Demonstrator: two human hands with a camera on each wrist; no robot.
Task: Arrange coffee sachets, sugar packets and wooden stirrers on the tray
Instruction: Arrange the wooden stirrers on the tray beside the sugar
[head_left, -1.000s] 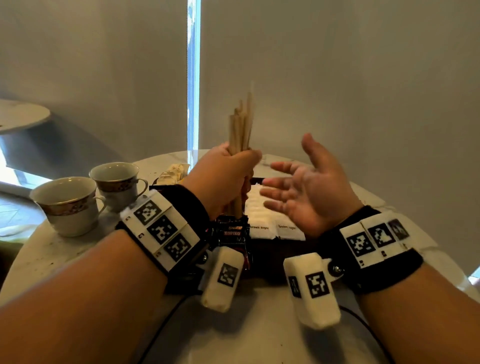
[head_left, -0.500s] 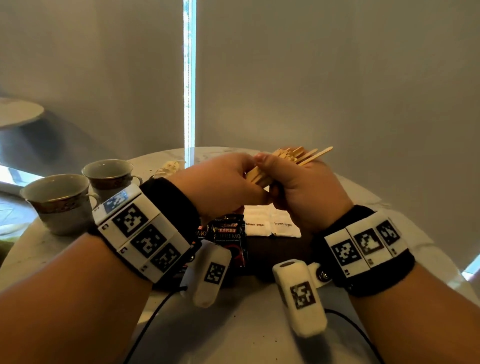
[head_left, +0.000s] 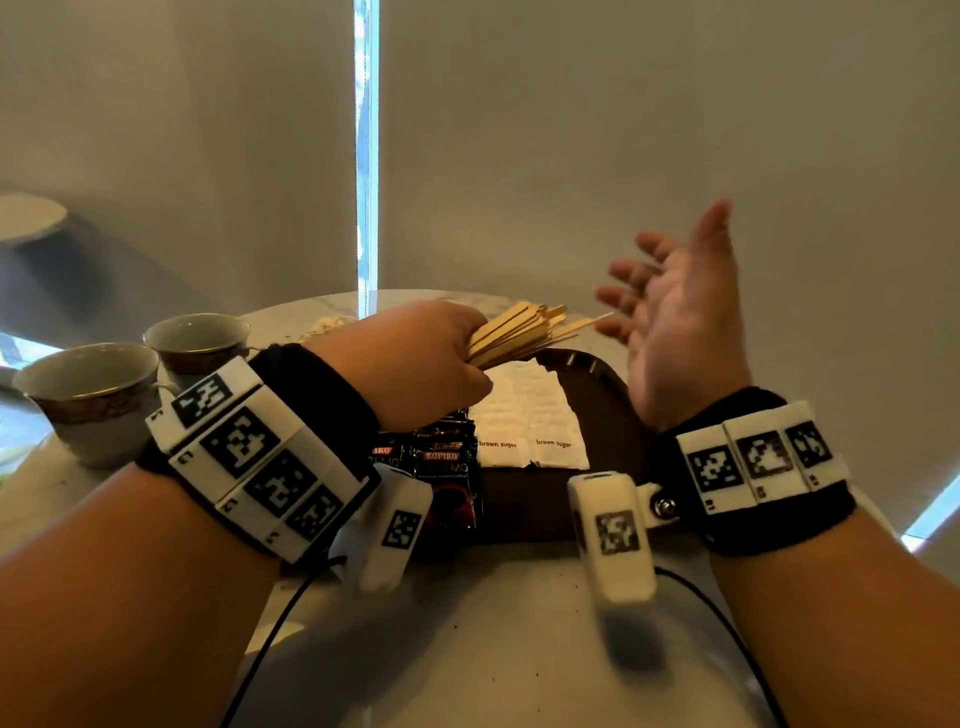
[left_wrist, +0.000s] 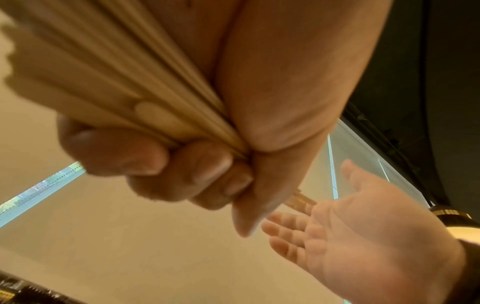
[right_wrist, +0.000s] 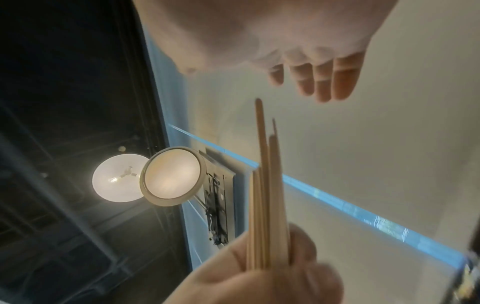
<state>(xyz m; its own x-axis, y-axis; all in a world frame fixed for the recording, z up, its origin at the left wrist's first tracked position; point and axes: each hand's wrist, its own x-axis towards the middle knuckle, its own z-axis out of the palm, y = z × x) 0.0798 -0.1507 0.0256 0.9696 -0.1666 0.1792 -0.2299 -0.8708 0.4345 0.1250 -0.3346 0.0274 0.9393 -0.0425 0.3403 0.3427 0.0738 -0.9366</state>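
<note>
Stirrer step under way: the left hand (head_left: 415, 358) clasps a bundle of pale wooden stirrers (head_left: 519, 335) above the dark brown tray (head_left: 597, 395) — the right hand (head_left: 675, 322), fingers spread, holds nothing. Next, probably, laying them beside the white sugar packets (head_left: 530, 421) and black coffee sachets (head_left: 444, 462).

Each bare forearm wears a black wristband (head_left: 322, 384) carrying white blocks printed with black square markers (head_left: 244, 447); a white camera pod (head_left: 615, 535) hangs at 6 o'clock.

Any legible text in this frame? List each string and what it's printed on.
"KOPIKO": red band on the front coffee sachet.
"brown sugar": left front sugar packet.
"brown sugar": right front sugar packet.
Small print under "KOPIKO" and the half-hidden sachet to its left: too blurred or hidden to read.
Wrist bands carry square coded markers only, no words.
</note>
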